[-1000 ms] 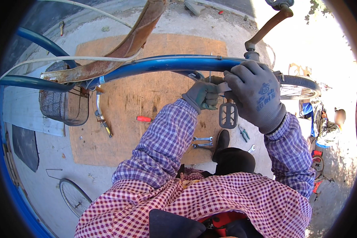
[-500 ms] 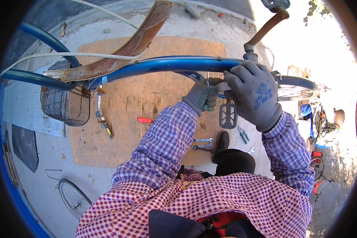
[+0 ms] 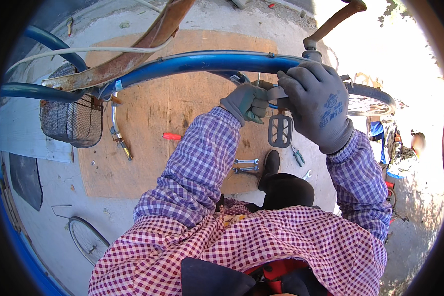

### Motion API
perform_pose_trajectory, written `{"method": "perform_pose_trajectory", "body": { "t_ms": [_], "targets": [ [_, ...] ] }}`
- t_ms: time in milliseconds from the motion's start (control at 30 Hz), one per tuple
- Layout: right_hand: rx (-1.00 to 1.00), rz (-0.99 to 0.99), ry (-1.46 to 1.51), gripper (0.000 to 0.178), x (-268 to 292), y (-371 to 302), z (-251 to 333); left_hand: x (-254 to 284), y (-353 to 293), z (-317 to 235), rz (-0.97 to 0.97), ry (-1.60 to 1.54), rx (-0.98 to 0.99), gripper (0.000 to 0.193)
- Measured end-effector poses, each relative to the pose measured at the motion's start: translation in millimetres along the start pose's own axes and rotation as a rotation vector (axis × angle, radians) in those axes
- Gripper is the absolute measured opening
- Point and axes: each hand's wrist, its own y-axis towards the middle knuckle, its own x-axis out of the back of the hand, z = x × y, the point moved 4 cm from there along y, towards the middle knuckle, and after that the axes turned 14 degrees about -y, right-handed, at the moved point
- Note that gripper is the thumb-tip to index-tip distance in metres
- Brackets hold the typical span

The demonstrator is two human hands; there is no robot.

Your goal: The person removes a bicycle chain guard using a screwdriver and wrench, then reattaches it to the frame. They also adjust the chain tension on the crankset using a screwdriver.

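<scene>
Both my hands wear grey work gloves and meet under the blue bicycle frame tube [image 3: 202, 61]. My left hand [image 3: 249, 102] is closed with its fingers curled in; what lies inside them is hidden. Bent over to the right of it, my right hand [image 3: 316, 106] closes its fingers at a grey curved strip [image 3: 276, 92] that bridges the gap between the hands. Just below hangs a black pedal [image 3: 280, 131], apart from the fingers. A rusty crank arm [image 3: 333, 25] rises from the frame beyond my right hand, which hides the parts behind it.
A rusty mudguard [image 3: 128, 59] crosses the frame at the left, above a wire basket [image 3: 71, 121]. On the brown board [image 3: 148, 167] lie a red-handled tool [image 3: 171, 136], a handlebar piece [image 3: 116, 123] and wrenches [image 3: 245, 169]. Pliers [image 3: 298, 155] rest by my boot; a wheel [image 3: 370, 101] stands right.
The whole view has shifted a little, so the frame and board sit higher and further left. Both hands stay closed at the same spot by the pedal.
</scene>
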Motion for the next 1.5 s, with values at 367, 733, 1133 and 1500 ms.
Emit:
{"method": "perform_pose_trajectory", "body": {
  "t_ms": [367, 733, 1133, 1500],
  "targets": [
    [0.054, -0.098, -0.052, 0.043, 3, 6, -6, -8, 1, -3, 0.118, 0.115, 0.052, 0.029],
    [0.049, -0.05, -0.019, 0.036, -7, 9, -10, -14, -5, 2, -0.145, 0.31, -0.268, 0.04],
    [0.032, -0.032, -0.013, 0.036, -11, 11, -8, 15, 38, 12, -0.201, 0.496, -0.359, 0.028],
    [0.034, -0.061, -0.017, 0.035, -10, 5, -6, 25, 53, 3, 0.105, 1.199, -0.578, 0.02]
  ]
}}
